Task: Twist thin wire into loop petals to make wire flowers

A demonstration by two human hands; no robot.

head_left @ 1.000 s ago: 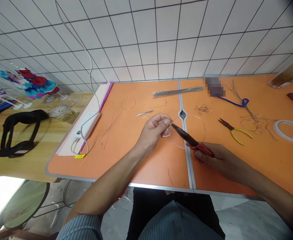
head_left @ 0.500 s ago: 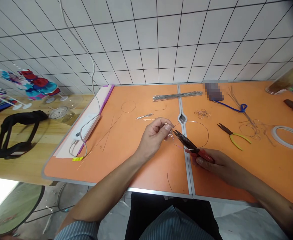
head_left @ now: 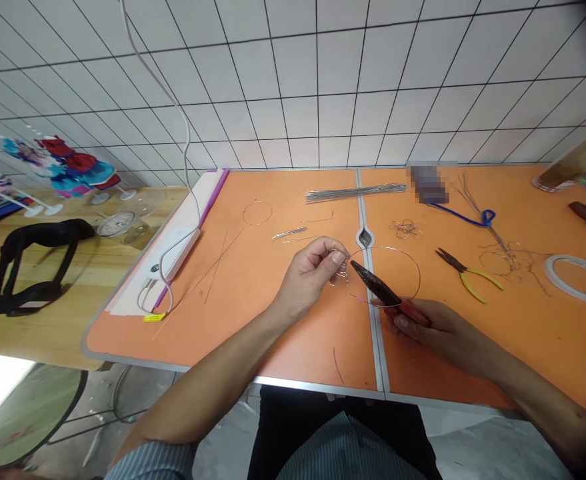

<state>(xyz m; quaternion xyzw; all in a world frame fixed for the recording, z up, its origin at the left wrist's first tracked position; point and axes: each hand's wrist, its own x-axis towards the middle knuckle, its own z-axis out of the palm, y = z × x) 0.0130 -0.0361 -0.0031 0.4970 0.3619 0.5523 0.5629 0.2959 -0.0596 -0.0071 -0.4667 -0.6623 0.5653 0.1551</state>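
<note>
My left hand [head_left: 313, 273] pinches a piece of bent thin wire between thumb and fingers. From it a large wire ring [head_left: 419, 272] reaches out to the right, and small wire loops [head_left: 340, 275] hang by the fingertips. Red-handled long-nose pliers [head_left: 380, 288] sit in my right hand [head_left: 423, 327], fingers wrapped round the grips. Their dark jaws point up and left, close to the left fingertips, with the ring passing around them. Whether the jaw tips grip the wire is too small to tell.
Yellow-handled pliers [head_left: 465, 272] lie right of my hands, beside a white tape roll [head_left: 580, 279] and tangled wire [head_left: 405, 229]. A bundle of straight wires [head_left: 355, 193] lies behind. A power strip [head_left: 175, 257] with a white cable is at the left. A metal seam [head_left: 377, 347] divides the orange table.
The plier jaws are closed closer together than before. The wire ring has shifted slightly down and right. Both hands stay in nearly the same place.
</note>
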